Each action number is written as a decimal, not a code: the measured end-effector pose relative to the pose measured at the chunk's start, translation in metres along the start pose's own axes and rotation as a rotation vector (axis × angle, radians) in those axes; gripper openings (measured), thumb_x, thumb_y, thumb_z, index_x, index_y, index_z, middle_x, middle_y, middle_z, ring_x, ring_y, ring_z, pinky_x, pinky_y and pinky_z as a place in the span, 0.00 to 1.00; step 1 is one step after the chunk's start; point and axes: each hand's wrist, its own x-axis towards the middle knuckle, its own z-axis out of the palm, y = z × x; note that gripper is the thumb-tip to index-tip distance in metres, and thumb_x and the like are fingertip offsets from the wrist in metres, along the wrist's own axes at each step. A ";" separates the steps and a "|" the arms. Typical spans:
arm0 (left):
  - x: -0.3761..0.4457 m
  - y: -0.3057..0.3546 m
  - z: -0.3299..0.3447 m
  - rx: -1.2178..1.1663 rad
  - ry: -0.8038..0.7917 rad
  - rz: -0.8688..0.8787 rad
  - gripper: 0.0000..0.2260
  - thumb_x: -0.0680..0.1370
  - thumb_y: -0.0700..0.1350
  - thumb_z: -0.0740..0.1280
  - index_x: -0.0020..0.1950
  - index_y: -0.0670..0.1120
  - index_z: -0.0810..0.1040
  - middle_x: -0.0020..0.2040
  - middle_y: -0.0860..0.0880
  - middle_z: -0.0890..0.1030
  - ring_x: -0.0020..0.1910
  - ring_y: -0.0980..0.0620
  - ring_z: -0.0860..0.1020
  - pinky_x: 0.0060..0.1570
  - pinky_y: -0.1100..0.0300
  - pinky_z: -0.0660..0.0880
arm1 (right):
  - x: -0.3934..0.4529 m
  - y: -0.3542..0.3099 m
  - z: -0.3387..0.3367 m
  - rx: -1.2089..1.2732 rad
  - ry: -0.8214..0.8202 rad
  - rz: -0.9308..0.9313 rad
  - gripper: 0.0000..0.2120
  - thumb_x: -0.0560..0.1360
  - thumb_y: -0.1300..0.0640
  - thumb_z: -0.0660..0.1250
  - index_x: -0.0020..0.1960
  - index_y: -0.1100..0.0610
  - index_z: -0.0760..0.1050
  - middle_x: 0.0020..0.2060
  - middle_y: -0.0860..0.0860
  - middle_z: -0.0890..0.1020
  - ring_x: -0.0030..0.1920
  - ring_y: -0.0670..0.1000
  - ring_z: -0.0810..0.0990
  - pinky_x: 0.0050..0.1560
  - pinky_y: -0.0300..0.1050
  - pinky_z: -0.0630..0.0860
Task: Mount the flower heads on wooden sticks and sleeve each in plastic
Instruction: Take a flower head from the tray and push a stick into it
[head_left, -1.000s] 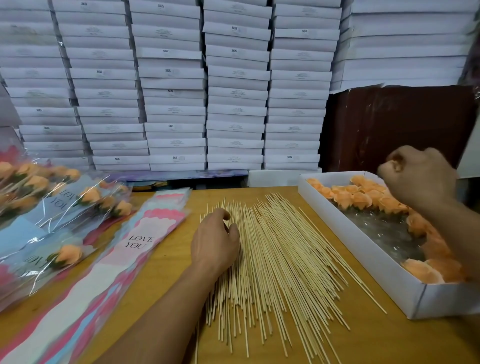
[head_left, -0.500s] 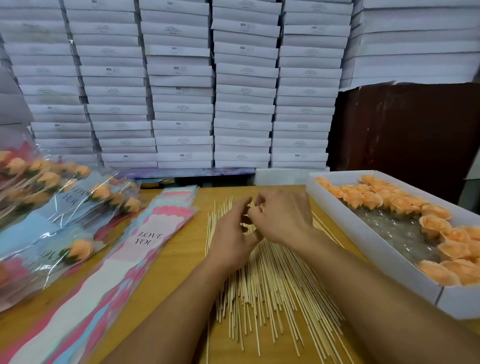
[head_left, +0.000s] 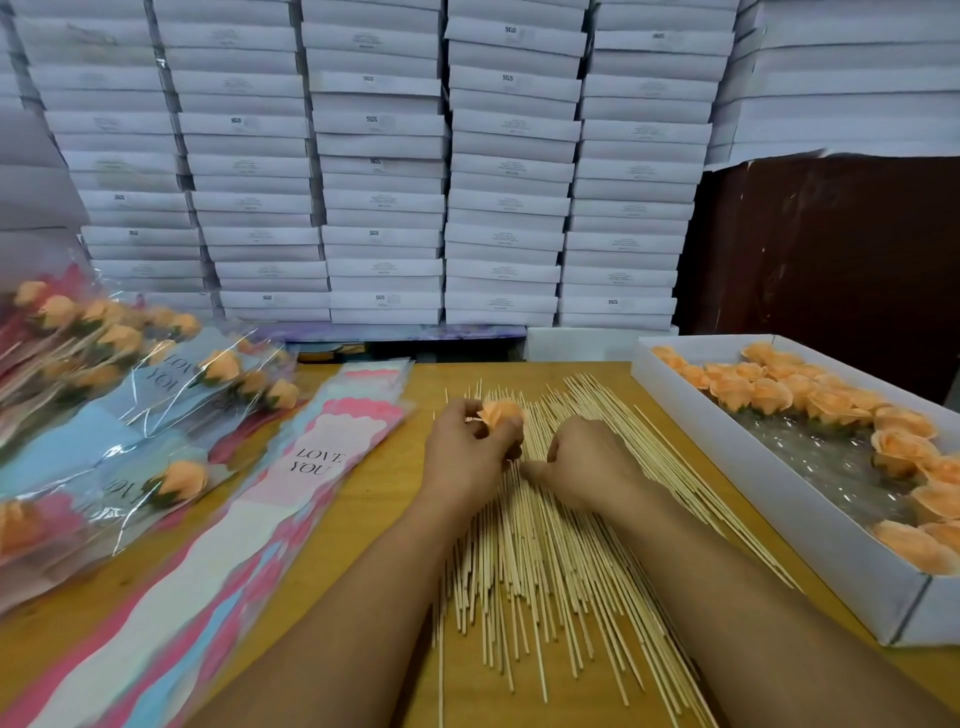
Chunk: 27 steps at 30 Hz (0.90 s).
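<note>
Your left hand pinching a soft peach ruffled flower head, your right hand just beside it, fingers curled over thin pale wooden sticks fanned beneath, on the smooth yellow worktop

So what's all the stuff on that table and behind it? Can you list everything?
flower head: one, peach, held above the sticks in the left hand's fingers
wooden sticks: a big loose pile, pale tan, middle of the table
tray: one, white, on the right, with many peach flower heads along its far and right sides
plastic sleeves: a stack, pink, blue and white, printed LOVE YOU, left of the sticks
finished flowers: many, peach in clear wrap, heaped far left
boxes: many, white, stacked at the back
table: one, yellow-brown wood
left hand: grips the flower head
right hand: curled over the sticks; what it holds is hidden
</note>
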 end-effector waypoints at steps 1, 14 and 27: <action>0.000 0.001 -0.001 -0.079 -0.003 -0.032 0.16 0.79 0.46 0.71 0.63 0.46 0.71 0.46 0.49 0.85 0.39 0.52 0.85 0.39 0.59 0.82 | 0.000 -0.003 0.001 -0.008 0.008 0.002 0.18 0.75 0.42 0.73 0.38 0.53 0.72 0.36 0.50 0.77 0.35 0.51 0.76 0.30 0.45 0.63; 0.003 0.004 -0.003 -0.277 0.026 -0.135 0.17 0.81 0.45 0.68 0.67 0.43 0.70 0.47 0.43 0.84 0.33 0.51 0.84 0.28 0.65 0.75 | 0.010 0.003 0.004 0.147 0.000 0.156 0.15 0.73 0.51 0.74 0.36 0.56 0.71 0.32 0.51 0.76 0.29 0.50 0.72 0.26 0.41 0.62; 0.001 0.007 -0.005 -0.270 0.022 -0.139 0.15 0.81 0.45 0.68 0.65 0.45 0.69 0.48 0.43 0.83 0.32 0.53 0.84 0.27 0.65 0.75 | 0.010 -0.002 0.003 0.160 -0.044 0.164 0.10 0.73 0.54 0.73 0.41 0.57 0.73 0.36 0.52 0.78 0.32 0.50 0.76 0.28 0.41 0.65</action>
